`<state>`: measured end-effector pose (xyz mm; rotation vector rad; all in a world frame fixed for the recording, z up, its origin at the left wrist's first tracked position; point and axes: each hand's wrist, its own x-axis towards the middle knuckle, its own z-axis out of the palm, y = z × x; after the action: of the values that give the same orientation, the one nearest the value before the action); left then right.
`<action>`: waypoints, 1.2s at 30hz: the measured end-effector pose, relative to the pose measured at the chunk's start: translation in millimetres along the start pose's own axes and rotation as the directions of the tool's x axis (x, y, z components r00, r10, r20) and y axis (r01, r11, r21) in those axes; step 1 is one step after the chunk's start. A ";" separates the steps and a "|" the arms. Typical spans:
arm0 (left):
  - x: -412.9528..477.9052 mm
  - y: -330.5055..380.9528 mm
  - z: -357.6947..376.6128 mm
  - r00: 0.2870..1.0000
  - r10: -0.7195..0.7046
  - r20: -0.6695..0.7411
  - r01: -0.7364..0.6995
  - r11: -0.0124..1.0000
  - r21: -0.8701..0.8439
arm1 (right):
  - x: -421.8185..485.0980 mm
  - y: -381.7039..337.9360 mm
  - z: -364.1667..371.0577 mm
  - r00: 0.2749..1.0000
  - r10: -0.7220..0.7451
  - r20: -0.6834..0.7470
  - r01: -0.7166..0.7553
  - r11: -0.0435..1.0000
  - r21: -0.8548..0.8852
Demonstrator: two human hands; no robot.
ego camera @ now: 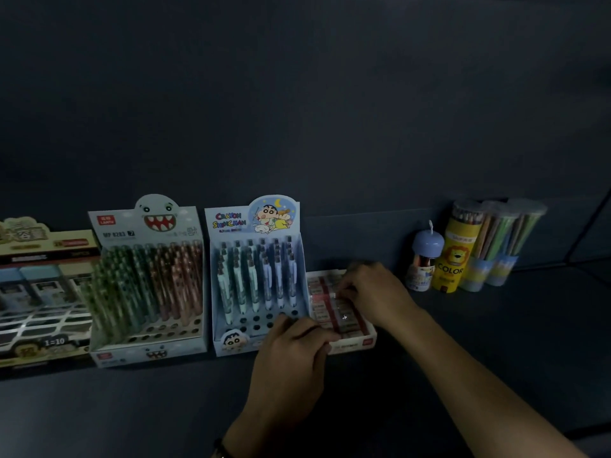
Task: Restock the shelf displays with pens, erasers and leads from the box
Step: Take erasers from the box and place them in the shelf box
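Note:
A low white tray of small wrapped erasers [355, 343] sits on the dark shelf, right of the Crayon Shin-chan pen display [256, 282]. My left hand [294, 352] has its fingers curled at the tray's front left corner, over the near erasers. Further back, my right hand [370, 292] reaches over the tray, its fingertips pinching at an eraser [340, 297] in the middle rows. Several erasers [325, 314] lie packed in rows. The pen display has several empty holes in its front rows.
Left of it stands a monster-face pen display [148, 285] full of green and brown pens, and a box of leads or erasers [43, 302] at the far left. Pencil tubes [458, 256] and a small blue-capped jar [425, 259] stand at the right. The shelf's back wall is dark.

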<state>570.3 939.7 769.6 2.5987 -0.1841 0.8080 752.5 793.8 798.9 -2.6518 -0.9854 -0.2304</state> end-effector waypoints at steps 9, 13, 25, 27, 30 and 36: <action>0.7 0.0 -2.7 1.000 -0.018 0.026 0.018 0.999 -0.028 | 3.6 -12.0 -19.9 0.989 0.039 0.143 -0.032 0.998 -0.052; -1.9 1.0 -1.1 1.000 -0.021 0.008 0.021 0.997 -0.074 | -33.5 -24.6 -45.0 0.995 0.096 -0.007 -0.095 0.991 0.094; -43.8 95.4 -15.1 0.899 0.426 0.103 -0.374 0.869 -0.325 | -365.3 -81.8 -40.5 0.678 0.625 -0.387 -0.494 0.777 0.389; -73.8 144.4 -4.4 0.820 0.548 0.163 -0.453 0.797 -0.398 | -423.9 -84.4 -35.4 0.623 0.698 -0.353 -0.588 0.715 0.378; -134.2 217.6 31.4 0.693 0.673 0.259 -0.503 0.709 -0.495 | -515.6 -82.2 -26.7 0.522 0.799 -0.299 -0.710 0.602 0.367; -277.6 354.7 102.2 0.382 0.804 0.456 -0.520 0.595 -0.612 | -725.0 -82.7 -6.3 0.259 0.957 -0.128 -0.864 0.289 0.412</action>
<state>308.3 576.1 658.0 2.2343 -1.5852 -0.1260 152.9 409.1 640.8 -2.3051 0.7408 -0.2471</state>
